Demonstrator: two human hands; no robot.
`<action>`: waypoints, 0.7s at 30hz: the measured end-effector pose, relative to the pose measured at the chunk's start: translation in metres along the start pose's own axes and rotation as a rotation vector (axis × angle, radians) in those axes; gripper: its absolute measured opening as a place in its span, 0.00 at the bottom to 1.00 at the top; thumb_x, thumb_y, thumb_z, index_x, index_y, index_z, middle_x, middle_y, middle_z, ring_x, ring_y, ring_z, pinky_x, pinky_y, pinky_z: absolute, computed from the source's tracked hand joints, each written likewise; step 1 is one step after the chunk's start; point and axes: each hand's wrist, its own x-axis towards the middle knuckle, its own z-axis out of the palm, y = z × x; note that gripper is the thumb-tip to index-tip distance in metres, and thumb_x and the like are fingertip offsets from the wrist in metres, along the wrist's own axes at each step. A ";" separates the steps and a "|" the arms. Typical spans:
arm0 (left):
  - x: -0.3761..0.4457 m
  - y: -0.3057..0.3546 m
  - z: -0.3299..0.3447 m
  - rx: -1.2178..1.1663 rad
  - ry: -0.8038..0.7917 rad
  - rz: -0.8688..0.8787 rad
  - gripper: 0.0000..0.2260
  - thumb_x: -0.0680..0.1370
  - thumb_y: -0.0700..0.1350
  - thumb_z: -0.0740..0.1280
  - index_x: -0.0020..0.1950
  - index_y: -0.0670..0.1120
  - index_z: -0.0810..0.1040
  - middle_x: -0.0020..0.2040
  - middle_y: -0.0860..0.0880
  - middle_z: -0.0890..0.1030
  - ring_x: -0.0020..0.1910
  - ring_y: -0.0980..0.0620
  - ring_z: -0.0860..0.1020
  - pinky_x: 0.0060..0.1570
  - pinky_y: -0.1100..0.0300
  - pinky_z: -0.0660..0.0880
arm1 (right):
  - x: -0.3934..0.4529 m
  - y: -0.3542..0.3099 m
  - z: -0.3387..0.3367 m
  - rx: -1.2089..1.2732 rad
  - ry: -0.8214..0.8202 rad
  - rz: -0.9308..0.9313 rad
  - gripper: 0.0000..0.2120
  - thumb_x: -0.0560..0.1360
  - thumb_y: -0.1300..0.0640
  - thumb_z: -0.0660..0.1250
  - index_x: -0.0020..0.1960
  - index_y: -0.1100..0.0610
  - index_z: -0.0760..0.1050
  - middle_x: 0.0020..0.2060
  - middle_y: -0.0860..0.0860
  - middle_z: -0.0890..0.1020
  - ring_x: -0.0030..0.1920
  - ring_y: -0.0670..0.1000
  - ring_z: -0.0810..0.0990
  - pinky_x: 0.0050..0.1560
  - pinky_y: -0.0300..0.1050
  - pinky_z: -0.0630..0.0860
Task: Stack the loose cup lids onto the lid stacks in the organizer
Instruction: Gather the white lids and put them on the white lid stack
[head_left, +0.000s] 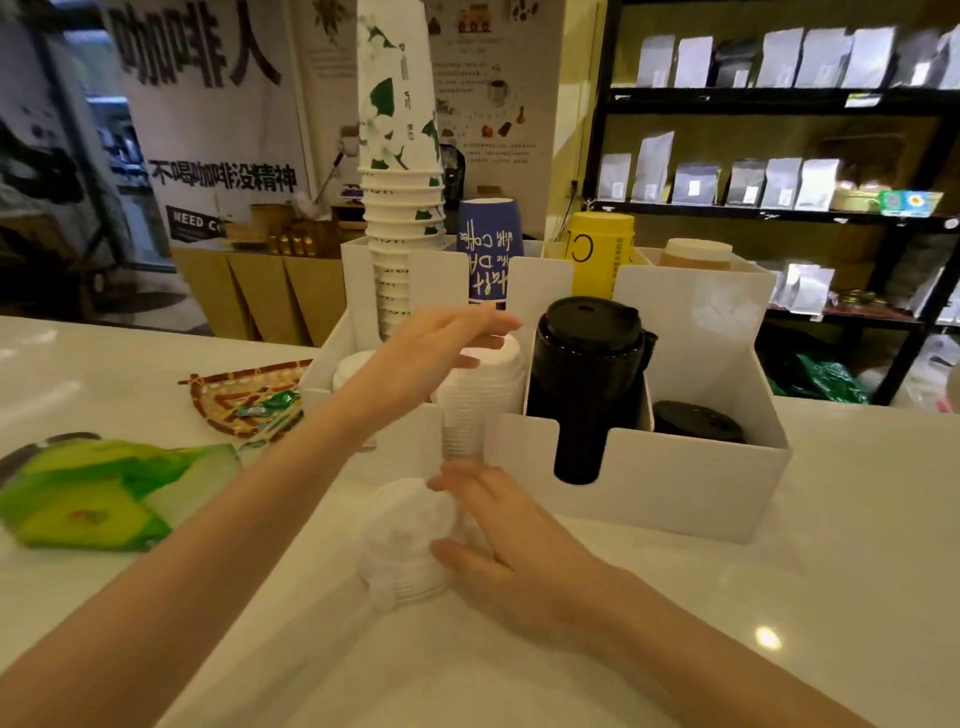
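A white organizer (670, 488) stands on the white counter. Its front slots hold a white lid stack (480, 400), a tall black lid stack (584, 384) and a low black lid stack (696, 421). My left hand (431, 348) hovers flat over the white lid stack, fingers apart, holding nothing that I can see. A short pile of loose white lids (402, 543) sits on the counter in front of the organizer. My right hand (498, 545) curls around the right side of that pile, fingers touching it.
Stacks of paper cups fill the organizer's back slots: white-green (402, 208), blue (488, 249), yellow (600, 254). A woven tray (234, 389) with sachets and a green packet (93, 493) lie at left. Shelves of bags stand behind at right.
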 end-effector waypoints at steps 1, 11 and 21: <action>-0.011 -0.006 -0.001 0.024 0.007 0.010 0.15 0.79 0.51 0.52 0.57 0.51 0.75 0.56 0.53 0.79 0.56 0.58 0.76 0.55 0.64 0.72 | -0.002 0.001 0.002 0.011 -0.034 0.024 0.23 0.74 0.44 0.58 0.67 0.45 0.58 0.71 0.44 0.59 0.70 0.44 0.57 0.68 0.39 0.56; -0.104 -0.075 -0.007 0.370 -0.098 -0.198 0.42 0.56 0.70 0.68 0.67 0.60 0.62 0.69 0.57 0.65 0.67 0.58 0.64 0.65 0.59 0.64 | 0.000 0.013 0.015 0.026 -0.073 -0.019 0.33 0.66 0.40 0.66 0.68 0.45 0.59 0.71 0.46 0.59 0.70 0.44 0.60 0.70 0.42 0.60; -0.126 -0.102 0.005 0.453 -0.119 -0.273 0.46 0.61 0.60 0.74 0.71 0.58 0.51 0.73 0.55 0.60 0.69 0.57 0.61 0.65 0.63 0.59 | -0.001 0.017 0.019 0.041 -0.057 -0.043 0.31 0.69 0.45 0.68 0.68 0.47 0.60 0.71 0.45 0.59 0.69 0.42 0.61 0.67 0.35 0.60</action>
